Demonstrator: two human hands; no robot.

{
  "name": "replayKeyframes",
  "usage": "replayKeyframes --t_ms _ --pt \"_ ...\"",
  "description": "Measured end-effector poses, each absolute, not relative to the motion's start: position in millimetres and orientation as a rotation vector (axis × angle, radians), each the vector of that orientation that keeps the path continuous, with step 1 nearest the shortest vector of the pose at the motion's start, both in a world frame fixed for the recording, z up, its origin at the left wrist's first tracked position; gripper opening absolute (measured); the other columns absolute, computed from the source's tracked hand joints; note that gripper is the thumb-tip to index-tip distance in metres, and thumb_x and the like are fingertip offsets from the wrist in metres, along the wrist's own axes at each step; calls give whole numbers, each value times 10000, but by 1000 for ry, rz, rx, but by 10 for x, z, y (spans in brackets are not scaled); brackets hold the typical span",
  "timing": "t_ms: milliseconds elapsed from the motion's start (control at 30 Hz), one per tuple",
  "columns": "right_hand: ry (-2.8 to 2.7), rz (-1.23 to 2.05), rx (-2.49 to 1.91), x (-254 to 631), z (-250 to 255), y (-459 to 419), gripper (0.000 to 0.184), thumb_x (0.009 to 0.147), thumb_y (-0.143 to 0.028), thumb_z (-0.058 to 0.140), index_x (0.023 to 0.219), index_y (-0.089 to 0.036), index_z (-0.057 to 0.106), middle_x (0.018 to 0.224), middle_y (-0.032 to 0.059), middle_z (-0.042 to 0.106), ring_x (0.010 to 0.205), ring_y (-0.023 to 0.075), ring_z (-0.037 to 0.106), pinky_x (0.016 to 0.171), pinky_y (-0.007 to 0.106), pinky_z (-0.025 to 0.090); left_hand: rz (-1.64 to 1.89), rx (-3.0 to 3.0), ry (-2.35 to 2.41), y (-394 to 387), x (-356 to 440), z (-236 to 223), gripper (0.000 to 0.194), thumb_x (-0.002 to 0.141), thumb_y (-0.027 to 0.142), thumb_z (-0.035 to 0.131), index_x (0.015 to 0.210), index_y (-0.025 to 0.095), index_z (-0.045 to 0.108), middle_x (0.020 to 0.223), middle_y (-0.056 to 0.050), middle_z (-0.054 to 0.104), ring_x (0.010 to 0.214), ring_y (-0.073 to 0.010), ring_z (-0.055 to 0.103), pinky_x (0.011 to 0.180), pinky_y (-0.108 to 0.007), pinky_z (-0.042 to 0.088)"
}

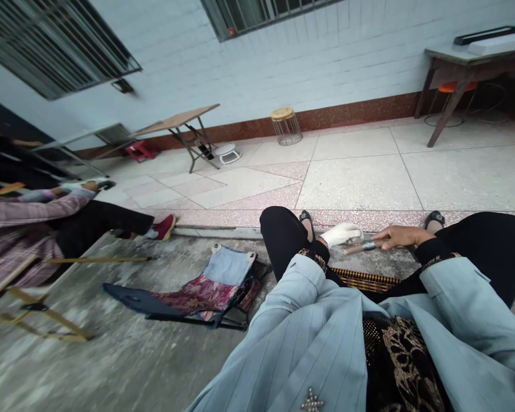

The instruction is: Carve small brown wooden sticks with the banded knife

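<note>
Between my knees, my right hand (401, 237) is bare and wrapped round a brownish wooden handle (363, 247) with a silvery band on it. The handle points left, and its far part is hidden behind my fingers. My left hand (342, 234) wears a white glove and is beside the handle's left part, a little beyond it. Its fingers are curled together; what they hold, if anything, is too small to make out. Below both hands, a black-and-yellow woven seat edge (364, 280) shows between my thighs.
A low folding chair (210, 286) with patterned fabric stands to my left on concrete. Beyond it another person (38, 229) sits near a wooden folding frame (36, 307). A tiled step, a round stool (286, 123), a folding table (184, 118) and a desk (463, 57) line the wall.
</note>
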State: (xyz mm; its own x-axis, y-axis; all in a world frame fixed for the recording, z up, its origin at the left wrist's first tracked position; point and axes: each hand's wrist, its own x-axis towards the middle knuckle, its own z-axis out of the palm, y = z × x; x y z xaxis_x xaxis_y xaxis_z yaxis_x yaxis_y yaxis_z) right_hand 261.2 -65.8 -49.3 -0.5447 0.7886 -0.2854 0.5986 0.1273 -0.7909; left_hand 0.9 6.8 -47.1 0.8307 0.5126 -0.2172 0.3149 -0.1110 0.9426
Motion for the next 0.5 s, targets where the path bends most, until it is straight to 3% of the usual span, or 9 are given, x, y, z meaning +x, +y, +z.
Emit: replayKeyframes --t_ms 100,233,367,500 --pt "-1993 1537 -1247 2628 -395 -659 676 742 -522 754 1321 -174 721 970 54 732 715 159 578 678 296 476 262 1663 694 53 23 -455 144 936 197 578 837 153 673 809 -44 685 779 -133 548 764 -238 436" --pt "-1670 1532 -1198 2581 -301 -688 761 723 -493 797 1380 -134 663 866 45 682 695 147 565 690 308 496 224 1614 684 -23 35 -479 214 966 312 555 855 156 651 685 -27 595 651 -120 526 661 -245 451" --pt "-1385 1311 -1395 2532 -338 -671 803 682 -470 781 1379 -98 642 822 49 664 667 153 572 672 317 524 124 1625 586 -66 64 -542 263 971 348 521 948 125 659 665 22 524 598 -84 498 609 -211 429" --pt "-1245 1048 -1628 2586 -445 -585 764 816 -420 615 1487 -67 520 862 89 681 673 167 598 661 309 536 57 1656 538 -87 90 -574 266 965 330 506 967 117 666 662 33 520 580 -72 485 593 -201 425"
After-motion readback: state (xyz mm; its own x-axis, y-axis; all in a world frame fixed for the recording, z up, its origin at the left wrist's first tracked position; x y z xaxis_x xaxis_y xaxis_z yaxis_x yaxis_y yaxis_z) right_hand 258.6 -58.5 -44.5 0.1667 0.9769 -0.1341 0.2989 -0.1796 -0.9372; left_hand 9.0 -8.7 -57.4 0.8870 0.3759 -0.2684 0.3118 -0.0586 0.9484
